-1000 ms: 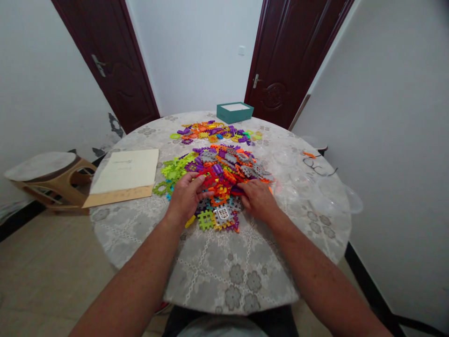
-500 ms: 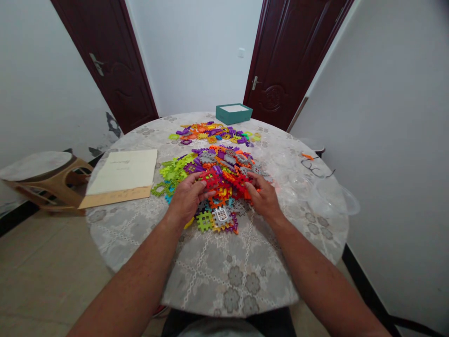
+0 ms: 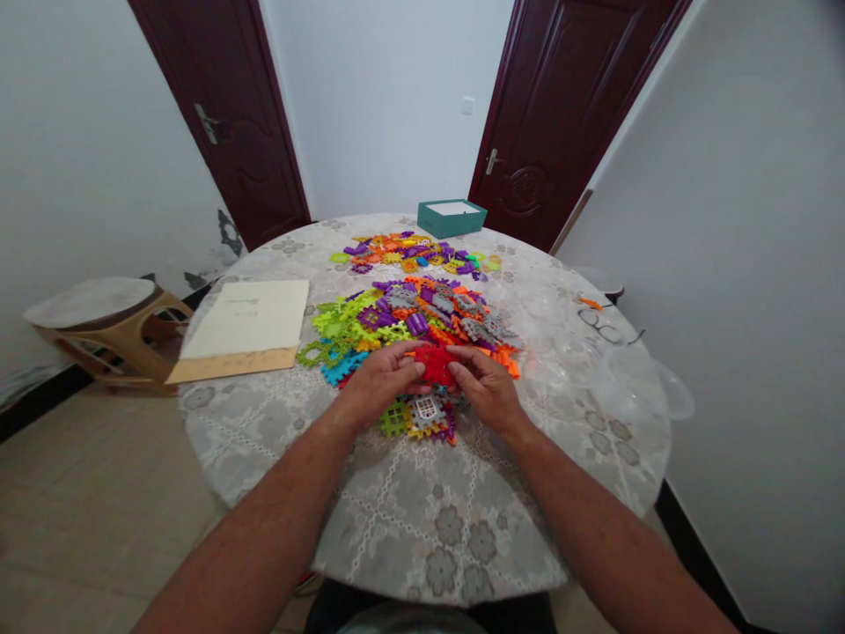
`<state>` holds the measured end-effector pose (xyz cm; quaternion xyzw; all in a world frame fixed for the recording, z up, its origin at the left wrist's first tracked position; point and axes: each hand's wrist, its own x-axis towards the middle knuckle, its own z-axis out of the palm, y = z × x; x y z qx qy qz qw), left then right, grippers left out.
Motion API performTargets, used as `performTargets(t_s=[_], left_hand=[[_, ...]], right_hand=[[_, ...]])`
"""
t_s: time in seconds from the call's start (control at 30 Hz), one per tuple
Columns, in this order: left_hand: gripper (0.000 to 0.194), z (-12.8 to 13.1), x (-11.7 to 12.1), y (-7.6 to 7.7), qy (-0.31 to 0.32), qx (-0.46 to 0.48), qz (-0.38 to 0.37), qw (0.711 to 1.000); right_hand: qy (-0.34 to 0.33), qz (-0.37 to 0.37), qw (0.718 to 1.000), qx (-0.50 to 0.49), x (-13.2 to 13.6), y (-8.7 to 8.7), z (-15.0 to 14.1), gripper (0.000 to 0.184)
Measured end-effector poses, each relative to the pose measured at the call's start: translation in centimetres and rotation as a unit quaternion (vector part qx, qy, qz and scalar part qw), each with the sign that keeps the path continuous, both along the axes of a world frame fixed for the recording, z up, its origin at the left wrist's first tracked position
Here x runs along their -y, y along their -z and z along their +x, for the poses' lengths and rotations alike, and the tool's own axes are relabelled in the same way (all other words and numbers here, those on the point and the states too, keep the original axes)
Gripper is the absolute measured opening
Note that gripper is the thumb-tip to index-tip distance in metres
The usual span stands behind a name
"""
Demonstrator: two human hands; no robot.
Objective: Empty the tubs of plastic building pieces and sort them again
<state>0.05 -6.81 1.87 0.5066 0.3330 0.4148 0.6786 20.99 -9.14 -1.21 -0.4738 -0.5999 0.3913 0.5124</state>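
Red plastic building pieces (image 3: 436, 364) are held together above the near side of a colourful pile. My left hand (image 3: 386, 380) pinches them from the left, and my right hand (image 3: 485, 385) grips them from the right. Whether the pieces are joined or only overlapping, I cannot tell. Behind and around my hands lies the pile of interlocking building pieces (image 3: 402, 304) in green, purple, grey, orange and blue. Just in front of it are a light green square piece (image 3: 394, 417) and a grey one with a white window (image 3: 426, 409).
A smaller heap of pieces (image 3: 409, 254) lies farther back, near a green box (image 3: 451, 218). An open notebook (image 3: 254, 317) rests on the left. Clear plastic packaging (image 3: 561, 343) and eyeglasses (image 3: 599, 326) are on the right. A stool (image 3: 106, 326) stands left of the round table (image 3: 436, 519).
Both hands have come together in the middle, bringing red pieces that were held apart into contact or overlap. The view has shifted slightly.
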Motion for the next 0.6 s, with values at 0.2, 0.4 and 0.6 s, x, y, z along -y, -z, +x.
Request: performTargets(t_s=[0.2,0.4,0.6], left_hand=[[0.049,0.2,0.0,-0.4,-0.023,0.005,-0.001,1.0],[0.039,-1.2,-1.6,-0.9,-0.221,0.1,-0.032,0.97],[0.055,-1.2,-1.8,-0.7,-0.249,0.106,-0.052,0.961]], right_hand=[[0.011,0.01,1.0,0.005,0.0,0.3,-0.4,0.039],[0.114,0.149,0.94,0.286,-0.9,0.1,-1.3,0.034],[0.119,0.103,0.939,0.306,-1.5,0.3,-2.4,0.024]])
